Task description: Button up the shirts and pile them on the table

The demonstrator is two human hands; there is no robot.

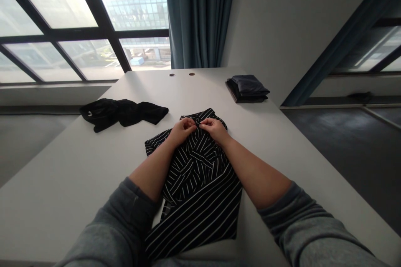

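A black shirt with thin white stripes (200, 167) lies rumpled on the white table in front of me, its collar end pointing away. One part of it hangs toward the table's near edge. At the collar, my left hand (183, 131) pinches the fabric between thumb and fingers. Just to its right, my right hand (216, 130) pinches the same area, the fingertips of both hands almost meeting. Whatever small detail lies between the fingertips is too small to make out.
On the left of the white table (103, 179) lies a crumpled black garment (123, 112). A stack of folded dark clothes (247, 87) sits at the back right. Two round holes pierce the far edge. Beyond stand a window and a blue curtain (200, 16).
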